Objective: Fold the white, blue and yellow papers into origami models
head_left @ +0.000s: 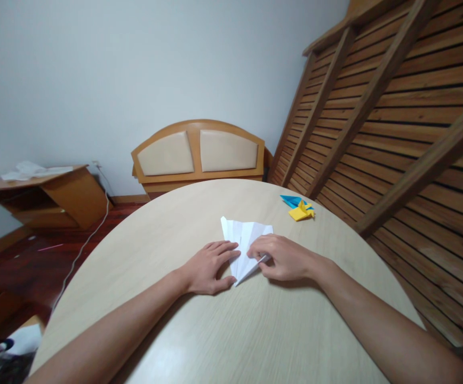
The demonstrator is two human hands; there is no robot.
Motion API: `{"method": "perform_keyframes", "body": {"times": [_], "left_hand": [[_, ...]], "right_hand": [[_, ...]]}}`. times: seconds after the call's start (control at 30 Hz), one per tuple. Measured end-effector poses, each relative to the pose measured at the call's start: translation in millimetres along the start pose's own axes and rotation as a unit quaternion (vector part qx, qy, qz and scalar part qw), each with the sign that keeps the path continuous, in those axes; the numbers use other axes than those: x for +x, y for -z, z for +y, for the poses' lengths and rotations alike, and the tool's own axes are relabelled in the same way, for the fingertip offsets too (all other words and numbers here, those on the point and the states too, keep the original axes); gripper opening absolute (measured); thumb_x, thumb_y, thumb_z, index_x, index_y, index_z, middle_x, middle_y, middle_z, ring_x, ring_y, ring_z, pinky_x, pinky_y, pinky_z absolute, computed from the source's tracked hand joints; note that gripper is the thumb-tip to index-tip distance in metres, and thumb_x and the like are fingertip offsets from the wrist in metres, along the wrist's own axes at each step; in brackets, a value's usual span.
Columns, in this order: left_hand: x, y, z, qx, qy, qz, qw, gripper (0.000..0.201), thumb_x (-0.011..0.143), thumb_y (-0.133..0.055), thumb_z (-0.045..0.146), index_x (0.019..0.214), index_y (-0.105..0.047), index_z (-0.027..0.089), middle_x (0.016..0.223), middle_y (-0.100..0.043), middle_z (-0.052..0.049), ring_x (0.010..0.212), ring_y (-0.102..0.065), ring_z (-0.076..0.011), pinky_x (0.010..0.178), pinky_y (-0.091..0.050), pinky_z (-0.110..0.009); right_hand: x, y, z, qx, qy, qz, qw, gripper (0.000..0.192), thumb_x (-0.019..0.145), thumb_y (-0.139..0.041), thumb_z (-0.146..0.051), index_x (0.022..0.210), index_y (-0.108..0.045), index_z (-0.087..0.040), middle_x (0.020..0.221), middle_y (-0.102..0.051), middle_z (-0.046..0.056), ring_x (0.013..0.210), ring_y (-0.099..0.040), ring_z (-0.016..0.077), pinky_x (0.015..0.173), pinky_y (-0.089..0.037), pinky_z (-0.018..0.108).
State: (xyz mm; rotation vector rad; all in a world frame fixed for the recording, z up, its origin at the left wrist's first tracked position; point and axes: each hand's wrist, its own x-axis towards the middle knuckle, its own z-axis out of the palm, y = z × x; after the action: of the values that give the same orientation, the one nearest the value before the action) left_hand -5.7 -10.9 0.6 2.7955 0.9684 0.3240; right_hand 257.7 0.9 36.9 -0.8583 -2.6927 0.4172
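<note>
i've got my right hand (282, 258) pinching the right edge of the folded white paper (248, 230) on the round table (231, 341), left hand (210, 266) at its left side, fingers loosely spread, gripping nothing.

The white sheet (237, 229) is paper, smooth and matt between its sharp creases. The yellow figure (301, 212) and the blue piece (291, 200) look like folded paper too, with flat, crisp faces. The tabletop (155, 229) has a pale wood-grain surface, smooth, with a soft sheen. The headboard (198, 128) shows polished wood around padded panels (228, 149) of leather-like stuff, faintly shiny. The slatted boards (419, 114) are knotty wood, the floor (63, 240) dark glossy wood, the wall (95, 69) smooth and matt.
</note>
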Motion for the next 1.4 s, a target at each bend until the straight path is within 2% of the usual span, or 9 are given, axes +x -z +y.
{"method": "perform_keyframes", "body": {"times": [0.2,0.3,0.43,0.57,0.7,0.93,1.13,1.3,1.4], "left_hand": [[0.7,0.5,-0.2,0.005,0.022,0.003,1.0,0.066,0.087,-0.056,0.05,0.144,-0.044,0.019,0.153,-0.041,-0.013,0.139,-0.039,-0.0327,0.114,-0.032,-0.052],[0.7,0.5,-0.4,0.011,0.023,0.001,1.0,0.067,0.087,-0.056,0.05,0.144,-0.044,0.018,0.153,-0.041,-0.014,0.141,-0.038,-0.0319,0.115,-0.03,-0.051],[1.4,0.1,-0.2,0.006,0.026,-0.003,1.0,0.068,0.086,-0.057,0.05,0.144,-0.043,0.02,0.154,-0.04,-0.013,0.142,-0.036,-0.0327,0.116,-0.028,-0.054],[2.5,0.6,2.2,0.003,0.038,-0.014,0.999,0.07,0.085,-0.058,0.051,0.146,-0.04,0.02,0.154,-0.039,-0.014,0.142,-0.034,-0.0344,0.115,-0.027,-0.058],[3.1,0.4,5.2,-0.004,0.05,-0.014,0.999,0.072,0.085,-0.058,0.051,0.147,-0.039,0.021,0.154,-0.039,-0.015,0.142,-0.034,-0.0365,0.115,-0.023,-0.062],[4.2,-4.0,7.8,0.002,0.07,-0.017,0.997,0.077,0.083,-0.059,0.051,0.15,-0.035,0.021,0.155,-0.036,-0.016,0.143,-0.032,-0.0374,0.115,-0.018,-0.065],[3.8,-3.2,9.0,0.007,0.073,-0.019,0.997,0.076,0.084,-0.058,0.052,0.149,-0.036,0.02,0.155,-0.037,-0.017,0.143,-0.031,-0.0378,0.115,-0.019,-0.065],[1.2,-4.6,7.1,0.006,0.066,-0.013,0.998,0.074,0.085,-0.057,0.054,0.149,-0.035,0.024,0.155,-0.036,-0.016,0.143,-0.032,-0.0378,0.114,-0.018,-0.065],[0.5,-5.6,6.6,0.008,0.069,-0.012,0.998,0.075,0.085,-0.058,0.054,0.149,-0.035,0.024,0.156,-0.035,-0.016,0.143,-0.031,-0.0388,0.113,-0.02,-0.066]], "right_hand": [[-0.7,4.0,-10.4,0.026,-0.028,-0.051,0.998,0.011,0.073,-0.06,-0.016,0.082,-0.066,-0.02,0.081,-0.071,0.001,0.074,-0.063,0.0178,0.07,-0.043,0.028],[0.0,3.7,-13.5,0.047,-0.023,-0.069,0.996,0.015,0.075,-0.062,-0.018,0.086,-0.07,-0.021,0.086,-0.073,0.002,0.078,-0.065,0.0182,0.074,-0.045,0.028],[0.3,1.9,-14.8,0.047,0.0,-0.066,0.997,0.025,0.074,-0.067,-0.023,0.098,-0.075,-0.023,0.103,-0.072,0.005,0.095,-0.066,0.0223,0.089,-0.046,0.032],[0.4,1.2,-16.0,0.034,0.01,-0.072,0.997,0.033,0.072,-0.066,-0.018,0.103,-0.076,-0.025,0.105,-0.07,0.005,0.099,-0.064,0.0227,0.093,-0.046,0.033],[-0.4,1.4,-16.1,0.029,0.02,-0.075,0.997,0.036,0.071,-0.065,-0.017,0.104,-0.076,-0.026,0.104,-0.07,0.004,0.098,-0.064,0.0222,0.092,-0.046,0.032],[-1.9,2.3,-15.7,0.024,0.01,-0.084,0.996,0.026,0.072,-0.07,-0.023,0.096,-0.079,-0.026,0.105,-0.069,0.004,0.095,-0.064,0.0219,0.09,-0.046,0.033],[-2.6,6.4,-16.4,0.008,-0.007,-0.098,0.995,0.028,0.069,-0.065,-0.015,0.092,-0.078,-0.025,0.104,-0.071,0.004,0.094,-0.065,0.0222,0.087,-0.048,0.031],[-7.2,7.3,-8.6,-0.005,-0.04,-0.082,0.996,0.036,0.063,-0.06,-0.008,0.092,-0.075,-0.024,0.103,-0.071,0.004,0.093,-0.066,0.0233,0.083,-0.048,0.03],[-9.0,8.6,-4.7,0.007,-0.049,-0.08,0.996,0.028,0.064,-0.059,-0.009,0.082,-0.074,-0.024,0.101,-0.072,0.004,0.09,-0.065,0.0227,0.079,-0.047,0.029]]}}
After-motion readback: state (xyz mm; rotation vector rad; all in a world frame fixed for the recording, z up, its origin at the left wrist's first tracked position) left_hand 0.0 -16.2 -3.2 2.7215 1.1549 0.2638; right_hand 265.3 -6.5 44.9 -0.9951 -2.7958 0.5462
